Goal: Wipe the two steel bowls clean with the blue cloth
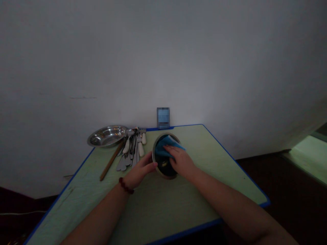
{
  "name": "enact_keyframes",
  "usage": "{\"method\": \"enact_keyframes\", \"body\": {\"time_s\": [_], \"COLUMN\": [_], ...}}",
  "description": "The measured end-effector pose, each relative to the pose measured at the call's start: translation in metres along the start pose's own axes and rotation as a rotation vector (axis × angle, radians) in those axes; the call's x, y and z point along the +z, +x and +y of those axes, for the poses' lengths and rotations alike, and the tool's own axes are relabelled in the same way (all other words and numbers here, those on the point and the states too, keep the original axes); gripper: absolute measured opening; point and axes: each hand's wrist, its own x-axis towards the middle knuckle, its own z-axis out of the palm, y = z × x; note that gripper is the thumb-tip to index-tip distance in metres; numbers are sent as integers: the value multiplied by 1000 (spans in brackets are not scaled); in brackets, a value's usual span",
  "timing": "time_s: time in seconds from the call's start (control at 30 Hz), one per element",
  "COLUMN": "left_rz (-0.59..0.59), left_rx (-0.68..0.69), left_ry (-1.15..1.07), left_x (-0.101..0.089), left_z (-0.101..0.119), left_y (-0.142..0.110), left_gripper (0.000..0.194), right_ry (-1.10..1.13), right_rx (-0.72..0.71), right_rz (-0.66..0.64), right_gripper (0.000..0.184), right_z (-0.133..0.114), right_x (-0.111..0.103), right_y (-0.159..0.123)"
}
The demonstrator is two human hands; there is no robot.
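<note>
A round bowl with a dark inside and a pale rim is tilted toward me above the middle of the table. My left hand grips its left edge, thumb over the rim and fingers behind. Inside the bowl my right hand presses a blue cloth against the upper part of the wall. The cloth bunches under the fingers, and one corner sticks out over the right rim. A dark red bead bracelet circles my left wrist.
Left of the bowl lies a pile of cutlery, with forks and knives. Wooden chopsticks lie beside it. A shiny oval metal dish stands at the back left. A blurred-out upright device leans on the wall. Blue trim edges the table.
</note>
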Motion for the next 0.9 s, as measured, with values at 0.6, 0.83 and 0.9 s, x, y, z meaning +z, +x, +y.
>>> {"method": "enact_keyframes", "body": {"time_s": [0.6,0.83,0.9], "left_rz": [6,-18,-26], "left_rx": [-35,-20,-17], "left_ry": [-1,-6,-21], "left_x": [-6,-4,-3], "left_z": [-7,-6,-6], "left_y": [1,1,1], "left_gripper": [56,54,53], "right_ry": [82,66,61], "right_rx": [-16,-55,-61], "right_rz": [8,-3,-7], "right_gripper": [52,51,50], "right_z": [4,3,3], "right_x": [0,0,0], "right_y": [0,0,0]}}
